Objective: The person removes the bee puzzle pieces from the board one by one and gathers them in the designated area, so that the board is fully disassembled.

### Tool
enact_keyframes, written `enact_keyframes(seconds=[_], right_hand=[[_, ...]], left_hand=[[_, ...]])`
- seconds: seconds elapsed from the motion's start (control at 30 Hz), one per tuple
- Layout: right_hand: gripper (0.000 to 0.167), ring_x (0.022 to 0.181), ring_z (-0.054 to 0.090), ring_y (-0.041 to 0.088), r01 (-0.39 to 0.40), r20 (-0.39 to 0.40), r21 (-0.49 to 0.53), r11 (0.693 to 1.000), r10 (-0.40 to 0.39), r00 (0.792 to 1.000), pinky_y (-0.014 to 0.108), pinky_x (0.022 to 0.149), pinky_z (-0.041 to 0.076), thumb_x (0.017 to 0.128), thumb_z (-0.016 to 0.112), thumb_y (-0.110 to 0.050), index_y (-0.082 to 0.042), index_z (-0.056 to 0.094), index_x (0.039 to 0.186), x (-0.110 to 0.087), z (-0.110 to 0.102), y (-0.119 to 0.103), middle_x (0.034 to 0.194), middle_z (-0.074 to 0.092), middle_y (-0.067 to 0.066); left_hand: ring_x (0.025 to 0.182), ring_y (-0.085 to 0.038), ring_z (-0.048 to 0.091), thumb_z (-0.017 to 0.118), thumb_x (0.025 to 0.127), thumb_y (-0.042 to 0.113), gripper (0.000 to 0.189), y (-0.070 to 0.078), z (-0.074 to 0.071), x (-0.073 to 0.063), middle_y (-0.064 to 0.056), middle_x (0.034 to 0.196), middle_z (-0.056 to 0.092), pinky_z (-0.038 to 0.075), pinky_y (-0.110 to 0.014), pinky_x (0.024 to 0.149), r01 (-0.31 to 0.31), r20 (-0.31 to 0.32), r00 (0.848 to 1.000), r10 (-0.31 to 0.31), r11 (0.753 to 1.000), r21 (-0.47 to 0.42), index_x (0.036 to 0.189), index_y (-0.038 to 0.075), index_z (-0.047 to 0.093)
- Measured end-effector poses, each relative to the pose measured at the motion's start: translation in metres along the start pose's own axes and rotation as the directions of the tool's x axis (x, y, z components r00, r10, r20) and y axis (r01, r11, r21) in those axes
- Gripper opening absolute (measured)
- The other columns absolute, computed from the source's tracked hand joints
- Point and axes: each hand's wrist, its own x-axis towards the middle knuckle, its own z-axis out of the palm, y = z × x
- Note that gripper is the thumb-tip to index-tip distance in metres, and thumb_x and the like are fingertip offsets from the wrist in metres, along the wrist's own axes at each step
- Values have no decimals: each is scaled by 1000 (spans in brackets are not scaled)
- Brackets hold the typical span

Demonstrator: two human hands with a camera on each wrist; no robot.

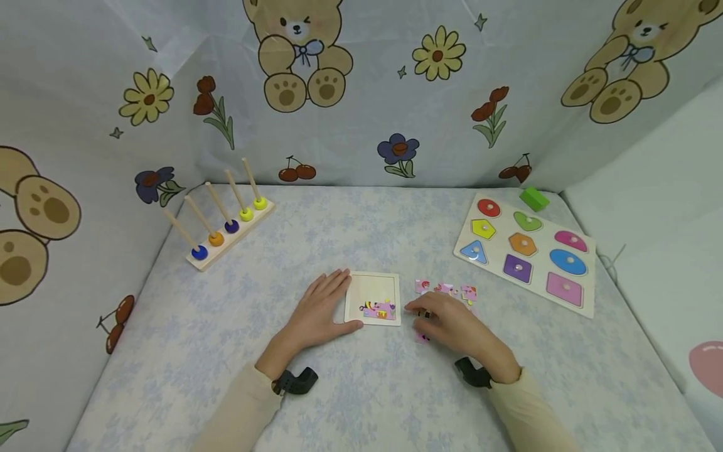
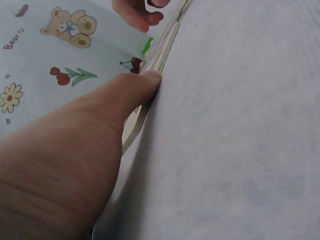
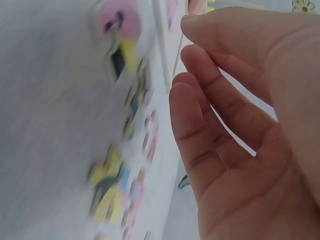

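A small square wooden puzzle tray (image 1: 361,286) lies at the table's middle, with several joined pink and yellow jigsaw pieces (image 1: 383,311) along its lower right. My left hand (image 1: 316,311) rests at the tray's left side, fingers extended; in the left wrist view its thumb (image 2: 147,80) touches the tray's edge. Right of the tray, my right hand (image 1: 452,321) hovers over loose jigsaw pieces (image 1: 469,292), partly covering them. Its fingers are gently bent, and the right wrist view shows nothing between thumb and fingers. A yellow piece (image 3: 107,195) lies below that hand, blurred.
A wooden peg stand (image 1: 234,237) with coloured beads stands at the back left. On the right lies a shape board (image 1: 491,251) with knobbed pieces, and a green block (image 1: 534,199) sits behind it. A bear-print cloth (image 1: 361,138) hangs behind the table.
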Motion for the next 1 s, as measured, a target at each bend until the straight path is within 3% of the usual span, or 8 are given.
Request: enact_keyframes(seconds=[0.23,0.53,1.0], right_hand=[[28,92,62,19,25,10,6,1000,-25,1000,30,80,56,95,74,-9,-9,73,122,21,5,-15,112,72,2],[31,105,64,20,100,23,-34,994,-99,995,39,90,56,95,75,-13,-6,71,126,45,21,-26,119,72,4],[30,102,60,19,98,62,-71,993,-94,994,37,88,55,92,78,-15,-8,73,121,53,32,-31,115,71,3]], left_hand=[[160,-24,16,67,90,67,104,0,1,-1,-6,172,21,10,-46,131,3,1,1000,-3,1000,-1,163,5,27],[160,-22,15,64,91,68,103,-2,1,-1,-5,172,20,10,-44,131,-15,-7,1000,15,1000,19,163,6,26],[160,-23,16,65,91,68,103,-3,1,0,-6,172,22,11,-45,131,-30,-21,999,30,999,11,163,5,28]])
